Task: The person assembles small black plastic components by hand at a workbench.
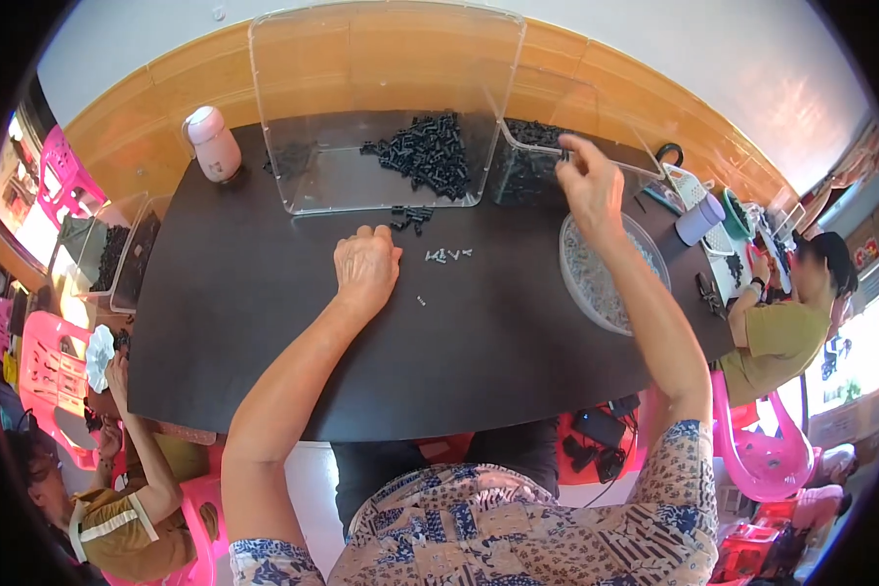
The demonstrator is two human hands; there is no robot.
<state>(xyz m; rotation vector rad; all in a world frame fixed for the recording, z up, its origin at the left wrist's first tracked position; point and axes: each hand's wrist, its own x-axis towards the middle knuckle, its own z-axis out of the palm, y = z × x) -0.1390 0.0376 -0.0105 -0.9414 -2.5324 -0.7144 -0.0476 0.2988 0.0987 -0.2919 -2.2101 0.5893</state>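
My left hand (366, 266) rests on the dark table with its fingers curled closed, and whatever they hold is hidden. Just beyond it lies a small group of black plastic parts (413, 217). To its right are several small whitish pieces (447, 256), with a single one (421, 301) closer to me. My right hand (593, 190) is raised at the near edge of a clear bin (527, 186) of black parts. A small black part (565, 154) shows at its pinched fingertips. Below that forearm stands a round clear tub (571, 283) full of small pale pieces.
A large clear box (313, 190) stands at the back, black parts heaped in it. A pink bottle (213, 146) is at the back left, a lavender cup (699, 221) at the right. People sit working at the left (127, 527) and right (781, 342).
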